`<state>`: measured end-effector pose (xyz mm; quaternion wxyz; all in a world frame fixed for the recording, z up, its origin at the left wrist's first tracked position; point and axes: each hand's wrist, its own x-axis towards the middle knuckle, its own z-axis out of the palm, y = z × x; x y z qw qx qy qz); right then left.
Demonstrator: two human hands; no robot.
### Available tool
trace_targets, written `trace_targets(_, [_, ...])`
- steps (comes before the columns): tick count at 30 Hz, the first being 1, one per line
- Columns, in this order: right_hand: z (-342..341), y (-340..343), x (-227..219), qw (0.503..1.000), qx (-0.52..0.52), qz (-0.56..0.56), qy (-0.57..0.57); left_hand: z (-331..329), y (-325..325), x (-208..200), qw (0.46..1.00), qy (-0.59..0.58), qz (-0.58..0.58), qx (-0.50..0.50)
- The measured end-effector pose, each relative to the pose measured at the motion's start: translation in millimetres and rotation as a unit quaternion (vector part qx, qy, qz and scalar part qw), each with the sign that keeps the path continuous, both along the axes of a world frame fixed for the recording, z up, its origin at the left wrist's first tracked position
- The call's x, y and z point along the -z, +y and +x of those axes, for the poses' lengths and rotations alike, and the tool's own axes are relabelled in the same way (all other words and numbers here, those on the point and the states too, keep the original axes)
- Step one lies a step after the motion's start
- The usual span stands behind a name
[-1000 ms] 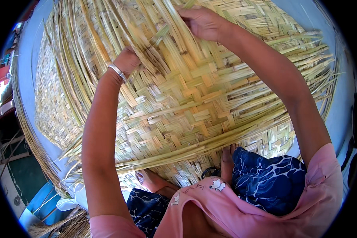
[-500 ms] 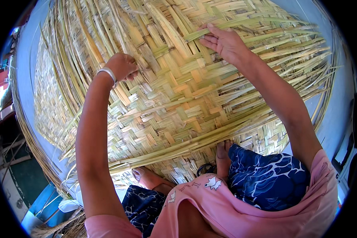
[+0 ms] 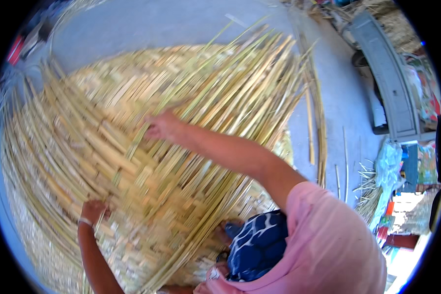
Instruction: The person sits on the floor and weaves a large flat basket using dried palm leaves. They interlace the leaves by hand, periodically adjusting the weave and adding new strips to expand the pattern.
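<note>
A large mat point(image 3: 125, 90) of pale yellow-green flat strips, woven in the middle, spreads under both my hands. My right hand point(image 3: 165, 126) is closed in a pinch on a greenish strip point(image 3: 141, 138) that runs down into the weave. Lower left, my left hand point(image 3: 94, 211), with a pale band at its wrist, rests at the edge of the loose strips point(image 3: 59, 142). Its fingers look curled, but blur hides what they hold. More unwoven strips point(image 3: 250, 83) fan out to the upper right, passing under my right forearm.
Grey-blue floor point(image 3: 181, 24) surrounds the mat. Long loose strips point(image 3: 318, 127) lie on it at the right. Further right stand a grey metal panel point(image 3: 389, 78) with a wheel, and a light-blue plastic bag point(image 3: 387, 161) beside a bundle of thin stalks point(image 3: 370, 196).
The view has swung to the right, bringing in the floor and objects there. Both hands now appear further left and lower in the picture. My right hand still pinches a strip.
</note>
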<state>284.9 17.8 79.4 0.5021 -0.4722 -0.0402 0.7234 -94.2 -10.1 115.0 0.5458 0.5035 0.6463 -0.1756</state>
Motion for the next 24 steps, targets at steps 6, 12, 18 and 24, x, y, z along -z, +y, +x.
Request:
trace_targets(6, [-14,-13,18,0.994,-0.050,0.079,0.064,-28,-31,-14,0.988,-0.068,0.051,-0.132])
trace_targets(12, [28,-3,4,0.997,-0.035,0.071,-0.004,2,-21,-7,0.992,-0.025,0.045,-0.112])
trace_targets(18, [62,12,16,0.996,0.011,0.057,-0.067,8,-23,2,0.991,-0.020,0.063,-0.120])
trace_targets(24, [90,11,21,0.997,0.037,0.007,-0.060,-11,-11,26,0.964,-0.030,0.116,0.239])
